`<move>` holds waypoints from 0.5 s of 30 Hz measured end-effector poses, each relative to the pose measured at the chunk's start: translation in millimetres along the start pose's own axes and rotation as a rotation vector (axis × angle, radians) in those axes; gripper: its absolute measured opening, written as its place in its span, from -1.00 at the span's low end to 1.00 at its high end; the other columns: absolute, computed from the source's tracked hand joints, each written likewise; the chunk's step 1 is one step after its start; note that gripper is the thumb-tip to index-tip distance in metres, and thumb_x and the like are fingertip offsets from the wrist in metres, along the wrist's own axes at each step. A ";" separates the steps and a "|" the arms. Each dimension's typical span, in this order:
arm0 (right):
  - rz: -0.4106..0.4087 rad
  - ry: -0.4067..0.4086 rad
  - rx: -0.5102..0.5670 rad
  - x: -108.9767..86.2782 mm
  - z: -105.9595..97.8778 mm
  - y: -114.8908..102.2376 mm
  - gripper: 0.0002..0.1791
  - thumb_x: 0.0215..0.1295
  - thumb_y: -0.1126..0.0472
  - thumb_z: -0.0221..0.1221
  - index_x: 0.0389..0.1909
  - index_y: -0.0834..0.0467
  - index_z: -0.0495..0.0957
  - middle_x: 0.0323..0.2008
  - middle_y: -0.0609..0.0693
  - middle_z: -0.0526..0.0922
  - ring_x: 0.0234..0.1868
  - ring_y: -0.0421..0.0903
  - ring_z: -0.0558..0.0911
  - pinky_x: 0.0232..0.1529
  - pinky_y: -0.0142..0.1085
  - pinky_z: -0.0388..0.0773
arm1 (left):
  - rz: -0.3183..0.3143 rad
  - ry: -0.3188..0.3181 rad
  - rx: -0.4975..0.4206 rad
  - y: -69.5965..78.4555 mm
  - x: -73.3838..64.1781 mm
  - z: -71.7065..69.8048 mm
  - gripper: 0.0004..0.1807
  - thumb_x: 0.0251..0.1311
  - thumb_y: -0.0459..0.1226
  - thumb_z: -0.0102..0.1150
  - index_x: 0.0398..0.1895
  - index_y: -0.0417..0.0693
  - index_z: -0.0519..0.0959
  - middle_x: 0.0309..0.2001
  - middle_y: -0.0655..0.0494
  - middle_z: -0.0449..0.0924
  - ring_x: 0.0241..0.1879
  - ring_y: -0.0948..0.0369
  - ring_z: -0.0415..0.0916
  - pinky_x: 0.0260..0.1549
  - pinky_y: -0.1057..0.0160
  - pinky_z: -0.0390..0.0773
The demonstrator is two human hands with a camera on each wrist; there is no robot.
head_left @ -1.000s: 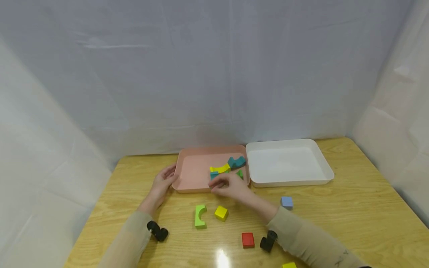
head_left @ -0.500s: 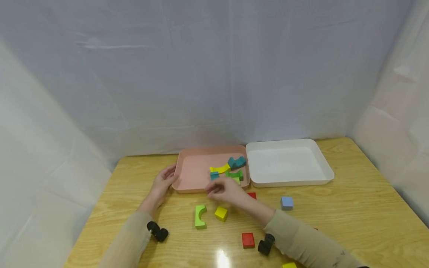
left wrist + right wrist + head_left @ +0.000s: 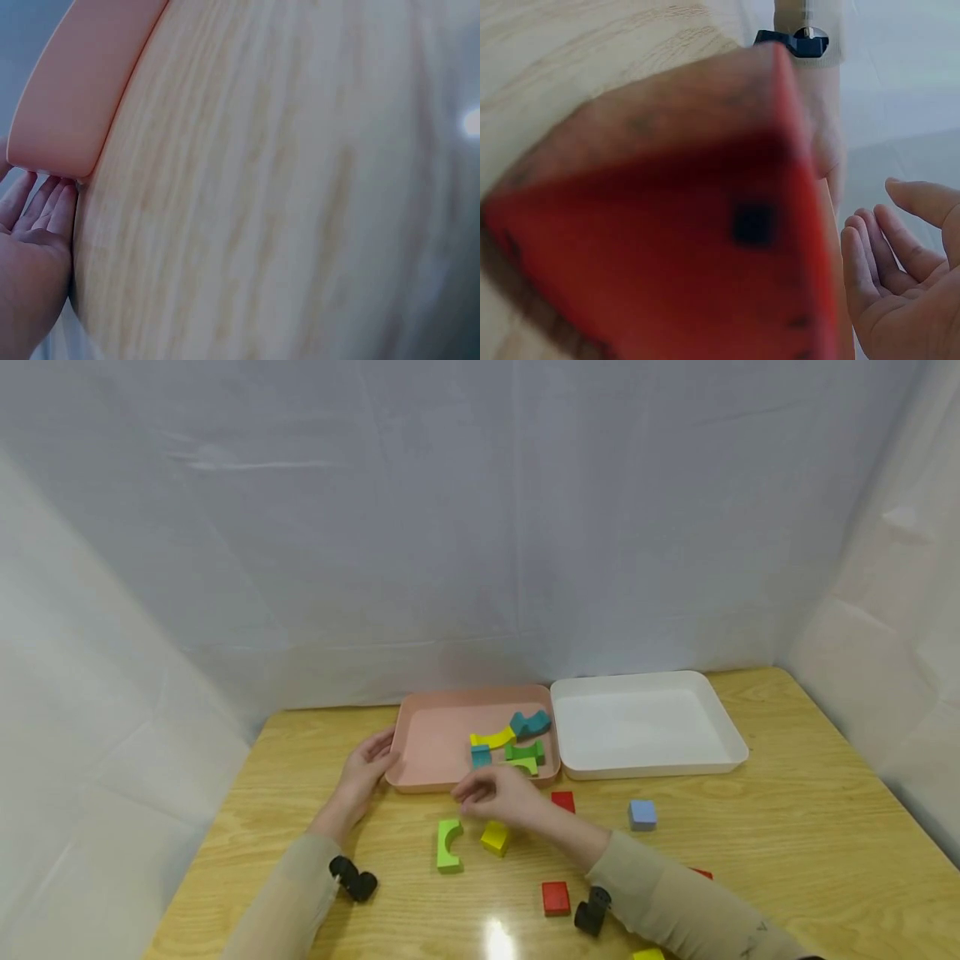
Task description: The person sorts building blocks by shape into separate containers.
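My left hand (image 3: 363,777) rests against the left end of the pink tray (image 3: 431,743), its fingertips on the outer wall in the left wrist view. Just in front of that tray is my right hand (image 3: 498,795), its loosely bent fingers (image 3: 870,255) holding nothing. Several arch-shaped blocks lie in the tray's right half: a teal one (image 3: 531,724), a yellow one (image 3: 492,740), a green one (image 3: 527,753) and a light green one (image 3: 525,766), plus a smaller teal piece (image 3: 481,757). A yellow cube (image 3: 495,839) and a light green arch block (image 3: 444,846) lie nearest the right hand.
A white tray (image 3: 648,727) adjoins the pink one on the right. On the table are a blue cube (image 3: 642,815) and red blocks (image 3: 556,899), one filling much of the right wrist view. Another yellow block (image 3: 648,954) shows at the front edge.
My right hand has drawn back from over the pink tray toward me and slightly left, uncovering the green and light green blocks there. The left hand stays put.
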State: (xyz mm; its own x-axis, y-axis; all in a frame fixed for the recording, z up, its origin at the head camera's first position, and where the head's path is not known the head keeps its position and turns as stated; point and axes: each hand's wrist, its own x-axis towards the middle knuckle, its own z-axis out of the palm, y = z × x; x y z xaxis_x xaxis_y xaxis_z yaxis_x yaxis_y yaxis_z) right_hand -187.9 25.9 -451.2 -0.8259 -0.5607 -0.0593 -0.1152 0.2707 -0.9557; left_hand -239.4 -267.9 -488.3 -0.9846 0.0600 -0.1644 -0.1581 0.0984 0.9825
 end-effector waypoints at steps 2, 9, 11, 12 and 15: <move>0.006 -0.007 0.006 -0.4 0.7 0.0 -0.79 0.37 0.35 0.39 -0.01 0.23 0.75 -0.04 0.16 0.81 -0.18 -0.24 0.70 -0.06 -0.43 0.72 | -0.001 0.002 -0.002 -0.3 0.1 0.0 -0.34 0.63 -0.42 -0.03 0.69 -0.26 0.07 0.68 -0.25 0.07 0.63 -0.09 0.10 0.05 0.68 0.49; 0.003 -0.034 0.002 0.5 3.0 2.4 -0.76 0.35 0.34 0.41 0.01 0.28 0.74 -0.06 0.12 0.82 -0.15 -0.21 0.73 -0.07 -0.43 0.73 | -0.001 0.006 0.001 0.7 -0.7 1.2 -0.34 0.62 -0.43 -0.03 0.69 -0.27 0.07 0.67 -0.28 0.07 0.63 -0.10 0.10 0.04 0.69 0.49; 0.007 -0.039 0.003 1.2 3.7 3.3 -0.76 0.34 0.34 0.42 0.00 0.27 0.74 -0.06 0.11 0.81 -0.15 -0.20 0.73 -0.07 -0.43 0.74 | -0.001 0.004 0.005 1.5 -1.2 1.4 -0.34 0.62 -0.42 -0.02 0.69 -0.27 0.07 0.67 -0.28 0.07 0.63 -0.10 0.10 0.04 0.69 0.49; 0.007 -0.041 0.003 1.7 4.0 4.1 -0.76 0.33 0.34 0.42 -0.01 0.26 0.75 -0.06 0.11 0.82 -0.14 -0.20 0.73 -0.07 -0.43 0.74 | 0.001 0.004 0.006 1.5 -0.9 1.5 -0.33 0.62 -0.42 -0.02 0.69 -0.27 0.07 0.67 -0.28 0.07 0.63 -0.11 0.10 0.04 0.68 0.49; 0.004 -0.050 -0.002 3.2 4.9 5.6 -0.78 0.32 0.35 0.43 -0.03 0.25 0.75 -0.07 0.09 0.82 -0.14 -0.19 0.74 -0.06 -0.42 0.75 | 0.005 0.006 0.002 1.3 -0.4 1.8 -0.33 0.61 -0.42 -0.01 0.68 -0.29 0.07 0.67 -0.29 0.07 0.63 -0.12 0.10 0.05 0.68 0.49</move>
State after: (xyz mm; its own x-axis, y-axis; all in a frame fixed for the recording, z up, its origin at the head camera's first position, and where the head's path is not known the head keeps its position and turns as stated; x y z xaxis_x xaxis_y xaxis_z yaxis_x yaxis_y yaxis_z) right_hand -188.4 21.8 -458.3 -0.7978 -0.5979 -0.0774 -0.1130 0.2743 -0.9550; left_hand -239.1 -266.0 -487.2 -0.9857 0.0544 -0.1593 -0.1533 0.1001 0.9831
